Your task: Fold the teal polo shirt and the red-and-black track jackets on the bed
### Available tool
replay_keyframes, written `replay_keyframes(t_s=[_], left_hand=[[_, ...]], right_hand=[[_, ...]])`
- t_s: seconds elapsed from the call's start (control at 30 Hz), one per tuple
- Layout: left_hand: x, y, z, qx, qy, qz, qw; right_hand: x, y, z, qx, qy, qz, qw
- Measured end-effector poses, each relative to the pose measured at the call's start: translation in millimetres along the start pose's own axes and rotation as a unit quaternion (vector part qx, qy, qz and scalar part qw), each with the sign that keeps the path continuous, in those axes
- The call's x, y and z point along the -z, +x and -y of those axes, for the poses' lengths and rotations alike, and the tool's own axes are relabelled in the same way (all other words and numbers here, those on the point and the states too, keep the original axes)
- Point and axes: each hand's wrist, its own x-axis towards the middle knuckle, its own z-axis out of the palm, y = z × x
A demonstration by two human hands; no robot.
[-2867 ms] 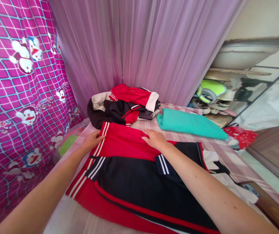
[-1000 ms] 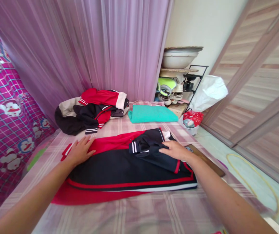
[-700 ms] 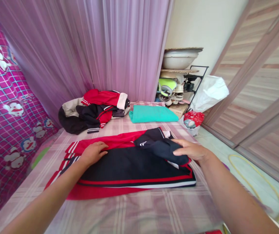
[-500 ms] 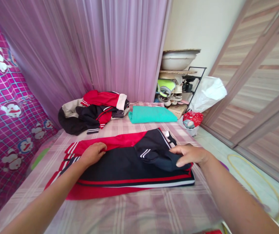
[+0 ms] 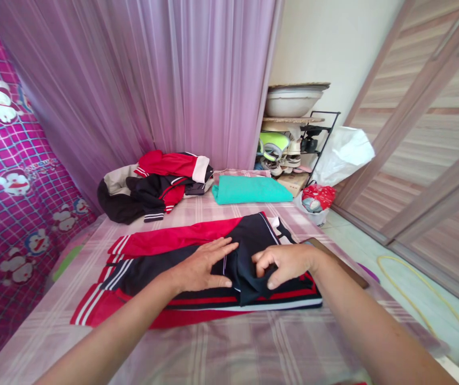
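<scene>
A red and navy track jacket (image 5: 249, 227) lies partly folded on the bed, with white stripes at its cuffs and a red and white band along its near edge. My left hand (image 5: 205, 264) rests on the navy cloth with its fingers stretched out and apart. Close to it on the right, my right hand (image 5: 285, 263) has curled fingers gathering a fold of the jacket. The fingertips are partly hidden in the bunched dark fabric. The red sleeve (image 5: 173, 238) extends leftward along the far side.
A plaid sheet (image 5: 229, 347) covers the bed. Behind the jacket lie a heap of clothes (image 5: 153, 184) and a folded turquoise cloth (image 5: 253, 190). A shoe rack (image 5: 321, 128) and a white plastic bag (image 5: 344, 152) stand beyond, near the wooden wardrobe (image 5: 426, 117).
My left hand has slid right from the sleeves to the jacket's middle. My right hand has moved left, and the navy fabric under it is bunched and shifted toward me.
</scene>
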Motion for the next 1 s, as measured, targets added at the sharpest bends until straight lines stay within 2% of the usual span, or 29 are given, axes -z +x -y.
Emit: replay_keyframes(t_s=[0.07, 0.17, 0.27, 0.37, 0.53, 0.63, 0.77, 0.9, 1.0], left_hand=[[-3.9, 12.5, -4.7, -0.007, 0.016, 0.026, 1.000], [-7.0, 20.6, -4.5, -0.013, 0.042, 0.029, 0.999], [-7.4, 18.4, -4.0, -0.025, 0.032, 0.018, 0.999], [-4.8, 14.7, -3.6, -0.001, 0.011, -0.005, 1.000], [5.6, 8.6, 4.6, 0.000, -0.006, -0.006, 1.000], [17.5, -7.5, 10.3, 0.020, -0.101, -0.030, 0.994], [38.9, -42.0, 14.8, 0.110, -0.274, -0.054, 0.954], [59.6, -66.8, 16.4, 0.182, -0.319, -0.126, 0.921], [76.6, -78.7, 17.9, 0.222, -0.328, -0.187, 0.899]], right_hand=[[-1.4, 2.5, -0.1, 0.003, -0.015, 0.008, 1.000], [-3.2, 0.1, -2.5, 0.008, -0.010, 0.012, 1.000], [-6.4, -2.7, -4.2, 0.008, 0.012, 0.009, 1.000], [-10.7, 1.1, -2.5, 0.012, 0.041, 0.028, 0.999], [-8.2, 7.0, 1.2, -0.010, 0.048, 0.033, 0.998], [1.8, -6.3, -5.4, -0.067, 0.048, -0.003, 0.997], [15.1, -31.9, -28.3, -0.158, 0.024, -0.063, 0.985], [23.4, -37.5, -63.2, -0.194, -0.044, -0.139, 0.970], [30.4, -28.6, -90.3, -0.223, -0.139, -0.213, 0.941]])
